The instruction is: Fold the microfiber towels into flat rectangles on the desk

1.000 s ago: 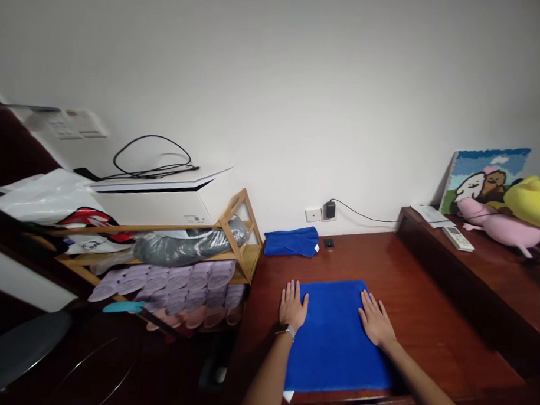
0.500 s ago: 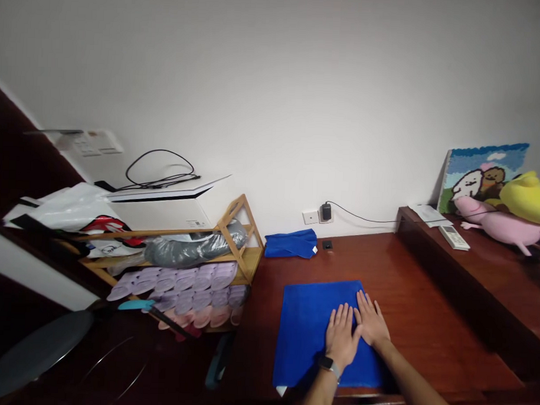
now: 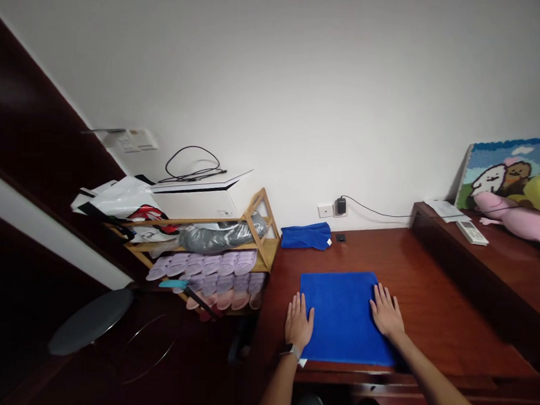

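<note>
A blue cloth [image 3: 341, 320] lies spread flat on the reddish-brown desk [image 3: 447, 327], near its front edge. My left hand [image 3: 299, 324] rests palm down at the cloth's left edge, fingers stretched out. At the right edge, my right hand [image 3: 387, 310] lies flat with its fingers slightly spread, partly on the cloth. Neither hand grips anything. A small white tag [image 3: 302, 363] sticks out at the cloth's near left corner. Toward the wall lies a second blue cloth [image 3: 305, 236], folded.
Left of the desk stands a wooden rack [image 3: 268, 258] with several slippers [image 3: 227, 264] and a white box [image 3: 194, 206]. A black charger [image 3: 341, 205] is plugged into the wall. On the raised ledge at right are a remote control [image 3: 471, 232] and a pink plush toy [image 3: 517, 217].
My hands have moved apart from the middle of the cloth, the left one to its left edge and the right one to its right edge. The view has shifted somewhat left.
</note>
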Tool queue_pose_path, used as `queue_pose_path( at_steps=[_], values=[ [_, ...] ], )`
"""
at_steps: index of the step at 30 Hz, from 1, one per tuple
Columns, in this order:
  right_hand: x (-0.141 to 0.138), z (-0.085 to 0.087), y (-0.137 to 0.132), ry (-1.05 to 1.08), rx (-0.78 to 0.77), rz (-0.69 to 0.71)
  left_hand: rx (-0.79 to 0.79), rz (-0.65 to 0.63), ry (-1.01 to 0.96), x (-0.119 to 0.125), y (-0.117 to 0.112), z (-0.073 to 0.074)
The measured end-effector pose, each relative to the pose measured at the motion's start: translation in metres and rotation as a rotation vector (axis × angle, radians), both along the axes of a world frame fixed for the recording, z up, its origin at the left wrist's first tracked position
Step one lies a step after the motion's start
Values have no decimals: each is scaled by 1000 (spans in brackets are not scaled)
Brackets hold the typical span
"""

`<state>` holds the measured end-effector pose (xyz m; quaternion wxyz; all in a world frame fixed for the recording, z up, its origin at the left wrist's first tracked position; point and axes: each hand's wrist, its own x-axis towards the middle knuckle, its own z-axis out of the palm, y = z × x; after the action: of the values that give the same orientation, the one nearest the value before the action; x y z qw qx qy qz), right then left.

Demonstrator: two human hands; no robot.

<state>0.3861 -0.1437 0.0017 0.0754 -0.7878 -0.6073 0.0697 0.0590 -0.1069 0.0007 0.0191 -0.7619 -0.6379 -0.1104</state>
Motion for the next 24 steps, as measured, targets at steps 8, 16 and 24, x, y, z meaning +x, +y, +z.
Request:
queue_pose_path(
  at_steps=[8, 16, 24],
  values=[
    [-11, -21, -65, 23, 9, 23, 65, -17, -7, -7, 3, 9],
    [-11, -12, -64, 20, -14, 39, -43, -505, -168, 123, -62, 27],
    [-10, -25, -64, -3, 21, 51, -148, -359, -111, 110, -76, 24]
  ],
)
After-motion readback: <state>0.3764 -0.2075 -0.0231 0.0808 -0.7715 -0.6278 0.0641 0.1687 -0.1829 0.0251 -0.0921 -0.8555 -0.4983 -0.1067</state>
